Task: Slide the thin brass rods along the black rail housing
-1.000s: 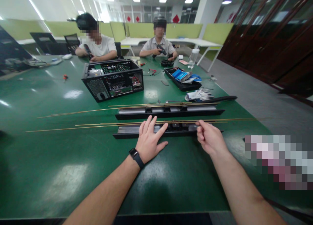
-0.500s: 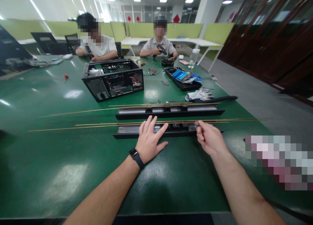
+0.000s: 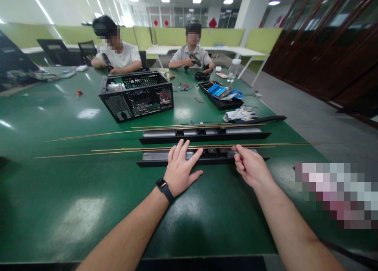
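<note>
My left hand [image 3: 180, 166] lies with its fingers spread over the near black channel [image 3: 161, 163], a long trough with a silver lining and small dark parts inside. Its fingertips reach the thin brass-coloured rods [image 3: 110, 150] that run lengthwise along that channel and stick out past both ends. My right hand [image 3: 251, 166] is closed in a pinch at the channel's right part, thumb and forefinger right at the rods. What sits between these fingertips is too small to make out. Just beyond lies a second black channel [image 3: 165, 140] with similar rods [image 3: 100, 133] along it.
An open computer case [image 3: 136, 98] stands on the green table [image 3: 73, 176] at back left. A black tray [image 3: 224, 103] with blue parts, white gloves [image 3: 240, 114] and a bottle [image 3: 234, 70] are at back right. Two people sit across, each holding a dark tool.
My right hand has slid slightly left along the rods, still pinched. My left hand has stayed in place.
</note>
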`<state>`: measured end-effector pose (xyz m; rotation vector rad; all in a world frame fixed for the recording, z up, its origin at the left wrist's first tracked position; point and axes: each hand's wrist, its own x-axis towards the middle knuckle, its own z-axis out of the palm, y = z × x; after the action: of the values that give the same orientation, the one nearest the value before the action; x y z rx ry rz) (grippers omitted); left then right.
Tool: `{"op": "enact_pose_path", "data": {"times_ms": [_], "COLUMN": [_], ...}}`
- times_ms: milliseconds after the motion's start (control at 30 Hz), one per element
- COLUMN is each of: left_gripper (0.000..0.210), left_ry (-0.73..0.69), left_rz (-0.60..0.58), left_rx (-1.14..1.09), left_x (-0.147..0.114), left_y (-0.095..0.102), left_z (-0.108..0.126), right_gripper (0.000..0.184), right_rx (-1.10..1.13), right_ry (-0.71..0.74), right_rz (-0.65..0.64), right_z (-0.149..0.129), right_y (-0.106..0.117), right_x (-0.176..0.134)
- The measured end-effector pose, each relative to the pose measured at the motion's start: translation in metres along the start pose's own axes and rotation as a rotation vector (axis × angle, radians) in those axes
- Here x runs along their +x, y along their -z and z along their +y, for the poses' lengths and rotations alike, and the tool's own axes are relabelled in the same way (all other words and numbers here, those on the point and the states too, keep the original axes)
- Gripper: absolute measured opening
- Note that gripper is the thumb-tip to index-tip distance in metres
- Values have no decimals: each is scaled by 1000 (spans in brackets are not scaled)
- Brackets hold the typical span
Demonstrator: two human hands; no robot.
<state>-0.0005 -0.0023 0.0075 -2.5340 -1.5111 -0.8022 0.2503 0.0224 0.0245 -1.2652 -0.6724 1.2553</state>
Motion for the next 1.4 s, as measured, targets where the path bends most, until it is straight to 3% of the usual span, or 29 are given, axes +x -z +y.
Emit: {"op": "enact_pose_path", "data": {"times_ms": [333, 700, 1000, 1400], "left_gripper": [73, 73, 73, 74], "left_ry": [-2, -3, -7, -6], "left_rz": [2, 7, 4, 4], "left_rx": [0, 2, 2, -4], "left_x": [0, -1, 0, 0], "left_y": [0, -1, 0, 0], "left_z": [0, -1, -1, -1], "right_gripper": [19, 20, 20, 23], "right_rx": [34, 7, 43, 22], "right_ry": [23, 5, 17, 9], "right_rz": [60, 15, 83, 25], "right_z": [-4, -1, -2, -3], "right_y": [-1, 1, 2, 1], "right_x": [-1, 2, 2, 0]}}
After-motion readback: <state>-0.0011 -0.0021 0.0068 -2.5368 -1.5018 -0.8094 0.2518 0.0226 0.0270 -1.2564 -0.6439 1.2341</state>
